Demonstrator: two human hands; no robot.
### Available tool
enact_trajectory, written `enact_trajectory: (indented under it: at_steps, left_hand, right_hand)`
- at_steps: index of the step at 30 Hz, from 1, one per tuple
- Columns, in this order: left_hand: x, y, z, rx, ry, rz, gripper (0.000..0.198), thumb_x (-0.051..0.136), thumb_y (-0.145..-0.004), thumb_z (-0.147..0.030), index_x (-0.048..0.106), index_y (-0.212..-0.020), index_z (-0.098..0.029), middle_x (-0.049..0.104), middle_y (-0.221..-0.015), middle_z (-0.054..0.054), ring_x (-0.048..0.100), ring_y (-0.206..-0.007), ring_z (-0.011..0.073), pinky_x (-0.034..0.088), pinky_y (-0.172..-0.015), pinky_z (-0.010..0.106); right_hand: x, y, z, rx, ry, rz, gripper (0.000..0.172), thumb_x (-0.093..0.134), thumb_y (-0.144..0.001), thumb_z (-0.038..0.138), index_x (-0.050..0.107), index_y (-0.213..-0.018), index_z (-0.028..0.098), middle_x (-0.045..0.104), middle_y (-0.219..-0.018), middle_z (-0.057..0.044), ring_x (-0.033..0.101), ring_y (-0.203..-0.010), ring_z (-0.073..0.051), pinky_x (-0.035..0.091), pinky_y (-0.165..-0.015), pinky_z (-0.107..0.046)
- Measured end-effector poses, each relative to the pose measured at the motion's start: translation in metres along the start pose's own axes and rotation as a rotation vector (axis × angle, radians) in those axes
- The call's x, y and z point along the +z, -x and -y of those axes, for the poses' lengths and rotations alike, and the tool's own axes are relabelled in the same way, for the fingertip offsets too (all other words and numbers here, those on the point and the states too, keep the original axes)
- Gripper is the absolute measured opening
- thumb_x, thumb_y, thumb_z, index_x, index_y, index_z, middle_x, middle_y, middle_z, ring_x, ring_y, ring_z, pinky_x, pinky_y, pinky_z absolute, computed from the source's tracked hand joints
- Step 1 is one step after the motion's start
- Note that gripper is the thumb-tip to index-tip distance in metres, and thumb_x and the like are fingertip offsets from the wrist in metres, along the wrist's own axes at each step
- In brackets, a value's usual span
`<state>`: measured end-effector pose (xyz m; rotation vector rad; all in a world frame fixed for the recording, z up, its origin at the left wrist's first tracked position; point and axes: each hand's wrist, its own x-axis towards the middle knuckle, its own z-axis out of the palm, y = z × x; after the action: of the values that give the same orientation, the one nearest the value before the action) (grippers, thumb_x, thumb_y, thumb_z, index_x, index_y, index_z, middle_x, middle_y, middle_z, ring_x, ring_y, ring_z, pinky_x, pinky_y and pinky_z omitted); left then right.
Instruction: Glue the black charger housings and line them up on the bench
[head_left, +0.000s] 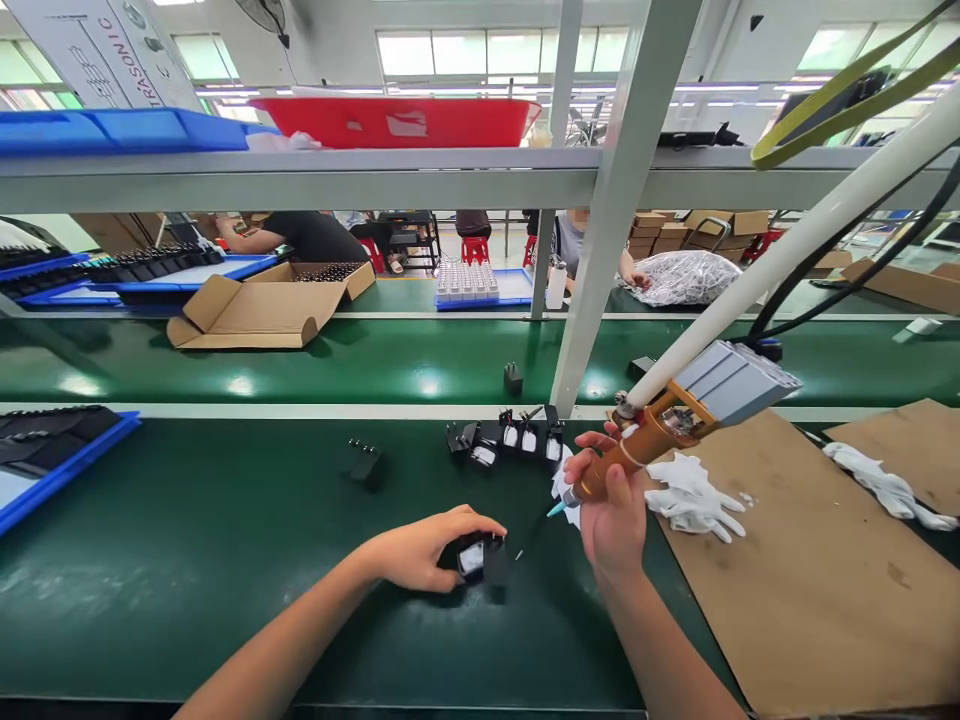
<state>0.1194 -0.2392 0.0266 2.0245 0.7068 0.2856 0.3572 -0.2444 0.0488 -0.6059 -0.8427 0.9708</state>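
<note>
My left hand (431,550) is closed around a black power adapter housing (474,560) on the green bench, thumb and fingers at its sides. A white part shows inside it, and a flat black piece (495,570) is up against its right side. In my right hand (615,510) is an orange glue dispenser (622,455) with a thin blue nozzle tip (556,509) pointing down and left. The tip is apart from the adapter. Behind the hands lie several black adapters (525,437) in a cluster, some with white insides showing. Another black adapter (365,462) sits alone to the left.
White gloves (694,495) lie on brown cardboard (817,560) at right. A grey post (611,210) rises behind the dispenser, whose white pipe (795,250) slants up right. A blue tray (67,470) is at left. Beyond, one adapter (513,378) rests on the green conveyor (405,355). Other people sit farther back.
</note>
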Motion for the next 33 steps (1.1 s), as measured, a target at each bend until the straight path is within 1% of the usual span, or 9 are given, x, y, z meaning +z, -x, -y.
enact_trajectory:
  at_steps: [4, 8, 12, 16, 19, 22, 25, 28, 33]
  left_hand:
    - [0.027, -0.003, -0.002, 0.029, -0.045, -0.243, 0.088, 0.071, -0.068, -0.018, 0.032, -0.145, -0.031, 0.044, -0.142, 0.009, 0.044, -0.128, 0.029, 0.035, -0.107, 0.046]
    - [0.057, -0.012, -0.004, -0.044, -0.193, -0.519, 0.074, 0.072, -0.073, -0.036, 0.04, -0.139, -0.031, 0.054, -0.13, 0.008, 0.053, -0.115, 0.0277, 0.045, -0.098, 0.045]
    - [0.058, -0.014, 0.005, -0.072, -0.107, -0.573, 0.048, 0.055, -0.088, -0.031, 0.042, -0.134, -0.031, 0.06, -0.118, 0.004, 0.06, -0.099, 0.0186, 0.05, -0.089, 0.036]
    - [0.049, -0.007, 0.019, -0.156, 0.111, -0.683, 0.035, 0.052, -0.089, -0.034, 0.051, -0.123, -0.026, 0.062, -0.117, 0.006, 0.063, -0.093, 0.0177, 0.055, -0.075, 0.031]
    - [0.05, -0.003, 0.025, -0.161, 0.021, -0.669, 0.024, 0.046, -0.093, -0.035, 0.064, -0.104, -0.023, 0.067, -0.108, 0.006, 0.062, -0.098, 0.0196, 0.053, -0.082, 0.033]
    - [0.055, -0.002, 0.028, -0.121, -0.172, -0.581, 0.029, 0.059, -0.085, -0.037, 0.063, -0.111, -0.023, 0.066, -0.112, 0.006, 0.06, -0.105, 0.0224, 0.048, -0.093, 0.038]
    - [0.06, -0.004, 0.028, -0.197, -0.279, -0.521, 0.043, 0.071, -0.074, -0.039, 0.059, -0.112, -0.022, 0.068, -0.108, 0.007, 0.063, -0.098, 0.0246, 0.051, -0.085, 0.038]
    - [0.062, -0.005, 0.021, -0.266, -0.308, -0.515, 0.036, 0.064, -0.08, -0.039, 0.055, -0.109, -0.021, 0.07, -0.096, 0.004, 0.066, -0.084, 0.0223, 0.051, -0.073, 0.033]
    - [0.062, -0.002, 0.0, -0.226, -0.315, -0.607, 0.028, 0.063, -0.08, -0.037, 0.053, -0.101, -0.022, 0.068, -0.085, 0.0, 0.064, -0.074, 0.0181, 0.048, -0.066, 0.027]
  right_hand:
    - [0.001, 0.001, -0.001, -0.007, 0.016, -0.005, 0.025, 0.051, -0.087, 0.039, 0.053, -0.111, 0.031, 0.058, -0.097, 0.0, 0.054, -0.062, -0.01, 0.044, -0.062, -0.03]
    - [0.002, 0.0, -0.002, -0.012, 0.023, -0.021, 0.025, 0.051, -0.087, 0.038, 0.052, -0.112, 0.031, 0.059, -0.097, 0.0, 0.054, -0.061, -0.01, 0.045, -0.063, -0.031]
    - [0.004, 0.0, 0.001, 0.045, -0.01, -0.005, 0.027, 0.053, -0.086, 0.04, 0.053, -0.112, 0.031, 0.058, -0.097, 0.0, 0.05, -0.057, -0.008, 0.043, -0.06, -0.03]
    - [0.01, 0.004, 0.003, 0.116, -0.058, 0.014, 0.032, 0.057, -0.082, 0.045, 0.054, -0.11, 0.03, 0.056, -0.097, -0.001, 0.048, -0.055, -0.008, 0.041, -0.057, -0.03]
    - [0.019, 0.009, 0.003, 0.132, -0.1, 0.037, 0.034, 0.06, -0.08, 0.046, 0.055, -0.109, 0.028, 0.056, -0.096, -0.001, 0.048, -0.053, -0.007, 0.04, -0.056, -0.03]
    - [0.029, 0.015, 0.003, 0.132, -0.151, 0.082, 0.033, 0.06, -0.08, 0.047, 0.056, -0.106, 0.027, 0.057, -0.096, -0.001, 0.048, -0.051, -0.007, 0.039, -0.054, -0.028]
    - [0.037, 0.02, 0.002, 0.12, -0.185, 0.12, 0.03, 0.059, -0.081, 0.048, 0.056, -0.101, 0.026, 0.058, -0.096, -0.001, 0.048, -0.049, -0.006, 0.038, -0.052, -0.027]
    - [0.042, 0.023, 0.001, 0.115, -0.215, 0.128, 0.031, 0.058, -0.081, 0.049, 0.055, -0.102, 0.026, 0.058, -0.095, 0.0, 0.048, -0.048, -0.005, 0.038, -0.051, -0.027]
    - [0.046, 0.025, 0.002, 0.128, -0.213, 0.114, 0.034, 0.059, -0.079, 0.052, 0.052, -0.102, 0.028, 0.058, -0.093, 0.001, 0.045, -0.045, -0.006, 0.038, -0.048, -0.027]
